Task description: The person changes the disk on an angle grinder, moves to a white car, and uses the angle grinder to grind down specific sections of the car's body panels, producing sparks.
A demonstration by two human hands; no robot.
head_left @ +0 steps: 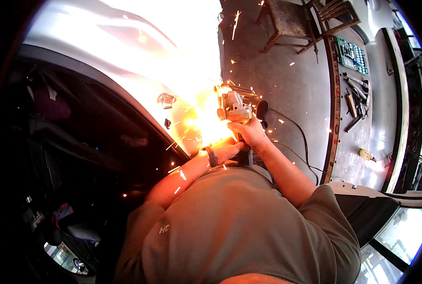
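Note:
An angle grinder (236, 109) throws a bright burst of sparks at the edge of a white car body (125, 35). My right hand (251, 133) is closed around the grinder just behind its metal head. Lower on the tool's body, my left hand (226, 150), with a dark band at the wrist, is also closed on it. The glare hides the disc and the spot it touches. To the left of the sparks, a metal door latch striker (166, 100) sits on the white door frame, beside the open, dark car interior (73, 137).
Cables (306, 137) trail over the grey floor on the right. A wooden chair (291, 26) stands at the back. A workbench (358, 161) bears a green socket set (352, 55), several hand tools (357, 99) and a small yellowish bottle (366, 154). A dark panel with windows (400, 232) lies at the lower right.

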